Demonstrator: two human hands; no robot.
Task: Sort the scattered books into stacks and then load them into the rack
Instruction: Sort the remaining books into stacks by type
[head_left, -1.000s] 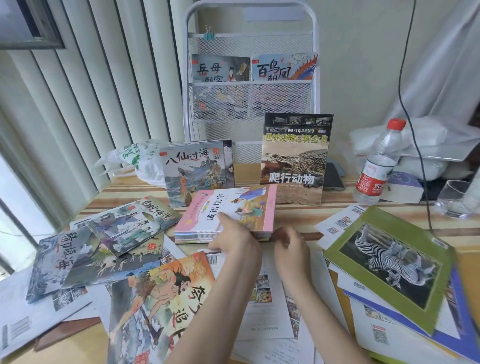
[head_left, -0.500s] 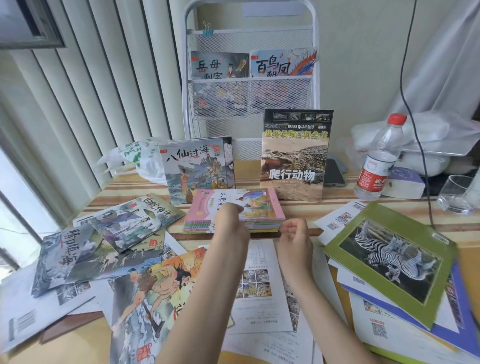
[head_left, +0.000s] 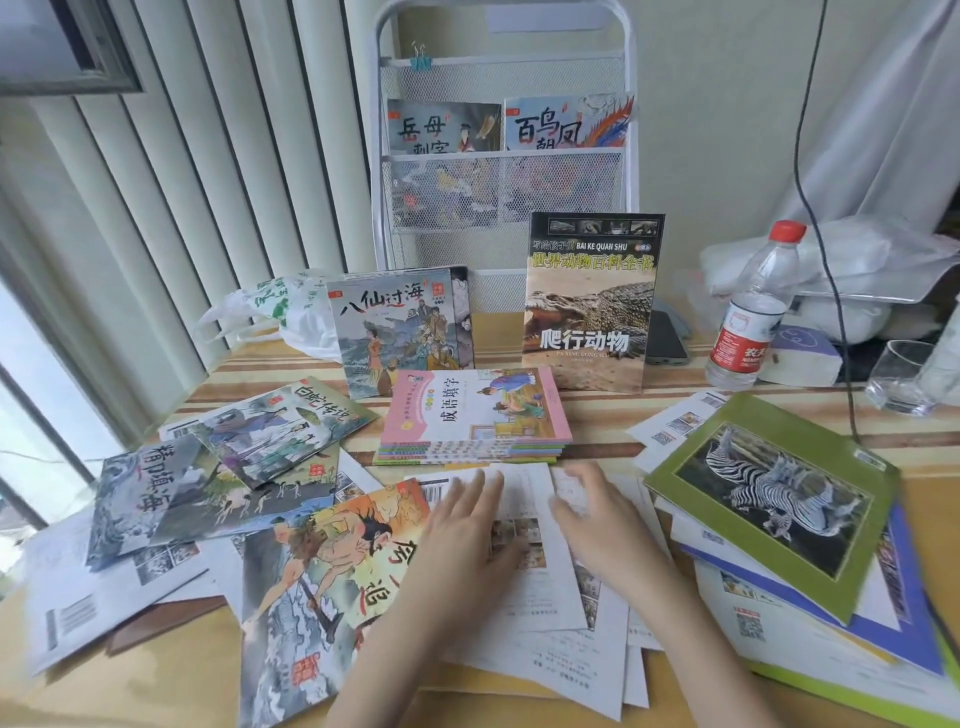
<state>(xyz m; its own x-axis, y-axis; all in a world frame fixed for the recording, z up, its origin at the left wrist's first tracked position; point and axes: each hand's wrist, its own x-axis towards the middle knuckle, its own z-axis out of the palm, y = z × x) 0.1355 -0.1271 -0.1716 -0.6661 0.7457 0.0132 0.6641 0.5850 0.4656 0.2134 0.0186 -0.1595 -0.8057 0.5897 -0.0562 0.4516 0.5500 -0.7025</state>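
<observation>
A neat stack of thin books with a pink cover (head_left: 475, 415) on top lies in the middle of the table. Just in front of it, my left hand (head_left: 462, 525) and my right hand (head_left: 597, 514) hover over white booklets (head_left: 524, 566) with relaxed fingers, holding nothing. A white mesh rack (head_left: 504, 171) at the back carries two picture books in its upper pocket. A seascape book (head_left: 395, 332) and a crocodile book (head_left: 592, 306) stand upright against it. Loose picture books (head_left: 280, 431) lie scattered at the left; an orange one (head_left: 322, 577) is nearest.
A green zebra book (head_left: 774, 493) tops a pile of large books at the right. A water bottle (head_left: 753, 312), a glass (head_left: 904, 376), a phone (head_left: 665, 338) and a cable (head_left: 815, 208) are at the back right. A plastic bag (head_left: 270, 312) lies back left, by the blinds.
Both hands have let go of the pink-topped stack and drawn back toward me. The stack now lies squared on the table.
</observation>
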